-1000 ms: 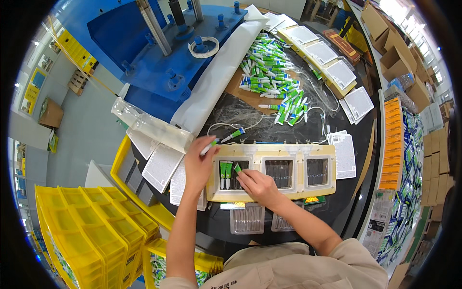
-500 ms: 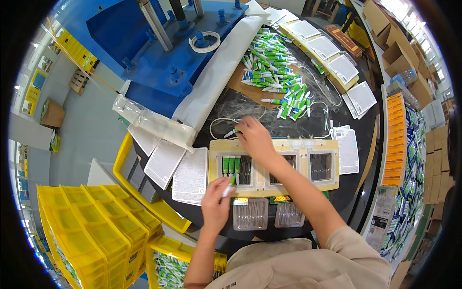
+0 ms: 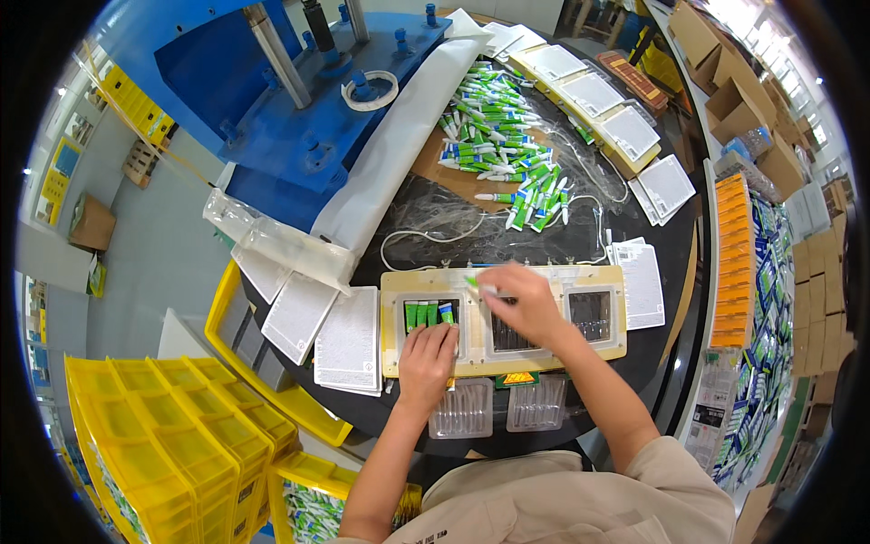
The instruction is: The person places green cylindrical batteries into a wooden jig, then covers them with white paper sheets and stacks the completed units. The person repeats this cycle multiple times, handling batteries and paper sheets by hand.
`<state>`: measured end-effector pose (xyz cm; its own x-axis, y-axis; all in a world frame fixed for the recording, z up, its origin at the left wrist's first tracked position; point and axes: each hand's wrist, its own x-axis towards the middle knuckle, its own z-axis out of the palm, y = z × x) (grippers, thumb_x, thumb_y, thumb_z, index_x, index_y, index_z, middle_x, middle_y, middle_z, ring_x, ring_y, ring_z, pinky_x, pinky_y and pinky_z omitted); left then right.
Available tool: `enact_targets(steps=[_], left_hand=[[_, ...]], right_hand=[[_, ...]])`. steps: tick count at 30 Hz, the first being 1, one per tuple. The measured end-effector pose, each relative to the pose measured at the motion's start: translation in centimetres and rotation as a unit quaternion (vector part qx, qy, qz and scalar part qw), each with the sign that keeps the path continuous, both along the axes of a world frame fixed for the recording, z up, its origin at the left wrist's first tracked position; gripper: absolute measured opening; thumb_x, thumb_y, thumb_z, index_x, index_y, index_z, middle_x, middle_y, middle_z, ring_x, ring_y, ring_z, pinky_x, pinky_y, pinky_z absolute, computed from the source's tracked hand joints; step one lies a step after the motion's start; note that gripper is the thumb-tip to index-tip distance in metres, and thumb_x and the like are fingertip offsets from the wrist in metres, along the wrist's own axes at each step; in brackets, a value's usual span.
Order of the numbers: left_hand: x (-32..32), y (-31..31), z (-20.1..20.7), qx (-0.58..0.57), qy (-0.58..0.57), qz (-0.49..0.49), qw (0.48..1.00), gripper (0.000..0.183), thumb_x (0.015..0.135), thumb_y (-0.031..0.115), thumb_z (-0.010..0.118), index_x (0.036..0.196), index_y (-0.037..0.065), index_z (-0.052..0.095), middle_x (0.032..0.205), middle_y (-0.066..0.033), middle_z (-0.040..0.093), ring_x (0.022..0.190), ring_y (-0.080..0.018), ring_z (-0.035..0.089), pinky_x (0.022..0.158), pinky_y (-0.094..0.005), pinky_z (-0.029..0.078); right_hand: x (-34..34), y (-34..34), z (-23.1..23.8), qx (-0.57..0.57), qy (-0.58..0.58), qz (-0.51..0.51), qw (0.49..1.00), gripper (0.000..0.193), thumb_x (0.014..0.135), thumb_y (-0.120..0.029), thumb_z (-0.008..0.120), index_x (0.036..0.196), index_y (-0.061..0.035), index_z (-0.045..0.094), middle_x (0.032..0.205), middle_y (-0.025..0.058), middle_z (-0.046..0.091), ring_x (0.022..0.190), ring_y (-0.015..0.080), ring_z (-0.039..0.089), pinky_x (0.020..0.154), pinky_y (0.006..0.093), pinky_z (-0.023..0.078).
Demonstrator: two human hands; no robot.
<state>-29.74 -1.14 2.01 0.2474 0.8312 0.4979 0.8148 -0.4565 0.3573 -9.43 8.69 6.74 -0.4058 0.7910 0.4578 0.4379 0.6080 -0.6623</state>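
Observation:
In front of me lies a cream frame (image 3: 476, 365) with three windows, each lined with a clear ridged tray. Several green tubes (image 3: 421, 314) stand side by side in the left window. My left hand (image 3: 426, 367) reaches over that window's front edge, its fingers closed on the lower end of the rightmost tube (image 3: 446, 313), which shows a blue band. Their grip hides the tubes' lower ends. Above the frame's middle, my right hand (image 3: 526, 304) is blurred and pinches another small green tube (image 3: 472, 282) with a white end.
Loose tubes (image 3: 507, 145) are heaped beyond the frame. Printed white cards (image 3: 347, 340) flank it, and clear blister trays (image 3: 460, 410) lie in front. A blue press (image 3: 299, 118) stands back left, yellow crates (image 3: 163, 426) lower left. A second frame (image 3: 625, 163) carries cards.
My right hand has come back from behind the frame to above its middle, bringing a tube. My left hand has moved up into the left window, where one more tube now stands.

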Motion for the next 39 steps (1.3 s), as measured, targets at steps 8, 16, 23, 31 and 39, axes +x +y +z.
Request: enact_targets(steps=[8, 16, 23, 31, 39], left_hand=[[-0.8, -0.7, 0.8, -0.018, 0.044, -0.045, 0.998, 0.037, 0.085, 0.009, 0.062, 0.12, 0.0, 0.068, 0.124, -0.0094, 0.067, 0.12, -0.0261, 0.061, 0.109, -0.0467, 0.045], [-1.4, -1.3, 0.1, -0.06, 0.015, -0.042, 0.997, 0.04, 0.088, 0.007, 0.062, 0.126, -0.003, 0.064, 0.137, -0.0135, 0.063, 0.133, -0.0288, 0.057, 0.117, -0.0537, 0.036], [-1.6, -1.8, -0.4, -0.092, 0.026, -0.031, 0.995, 0.038, 0.09, 0.002, 0.065, 0.127, -0.003, 0.062, 0.139, -0.0151, 0.062, 0.134, -0.0306, 0.056, 0.119, -0.0563, 0.034], [-1.7, -1.9, -0.6, -0.097, 0.002, -0.035, 0.995, 0.036, 0.091, 0.001, 0.066, 0.126, -0.003, 0.062, 0.139, -0.0169, 0.061, 0.134, -0.0338, 0.056, 0.117, -0.0555, 0.037], [-2.0, -1.9, -0.9, -0.113, -0.044, -0.048, 0.991, 0.037, 0.091, -0.001, 0.066, 0.127, -0.004, 0.061, 0.142, -0.0179, 0.059, 0.133, -0.038, 0.055, 0.115, -0.0534, 0.04]], right_hand=[[0.2, -5.0, 0.3, 0.153, -0.133, 0.06, 0.977, 0.033, 0.075, -0.002, 0.071, 0.108, 0.001, 0.07, 0.112, 0.0103, 0.072, 0.099, 0.0261, 0.069, 0.082, 0.0355, 0.059], [-1.5, -5.0, -1.2, 0.237, -0.247, 0.118, 0.932, 0.031, 0.08, -0.011, 0.065, 0.106, 0.0054, 0.07, 0.113, 0.0125, 0.071, 0.109, 0.0227, 0.067, 0.09, 0.032, 0.055], [-2.8, -5.5, -2.9, 0.201, -0.252, 0.085, 0.943, 0.032, 0.08, -0.01, 0.065, 0.107, 0.0061, 0.069, 0.117, 0.0144, 0.069, 0.112, 0.0249, 0.066, 0.092, 0.0335, 0.055], [-2.5, -5.3, -2.4, 0.192, -0.262, 0.113, 0.939, 0.03, 0.079, -0.011, 0.065, 0.105, 0.0036, 0.069, 0.118, 0.0124, 0.069, 0.108, 0.0251, 0.065, 0.093, 0.0354, 0.054], [-2.6, -5.2, -1.4, 0.283, -0.271, 0.18, 0.902, 0.016, 0.082, -0.017, 0.063, 0.089, -0.0035, 0.068, 0.099, 0.0058, 0.062, 0.097, 0.0186, 0.06, 0.085, 0.0314, 0.05]])
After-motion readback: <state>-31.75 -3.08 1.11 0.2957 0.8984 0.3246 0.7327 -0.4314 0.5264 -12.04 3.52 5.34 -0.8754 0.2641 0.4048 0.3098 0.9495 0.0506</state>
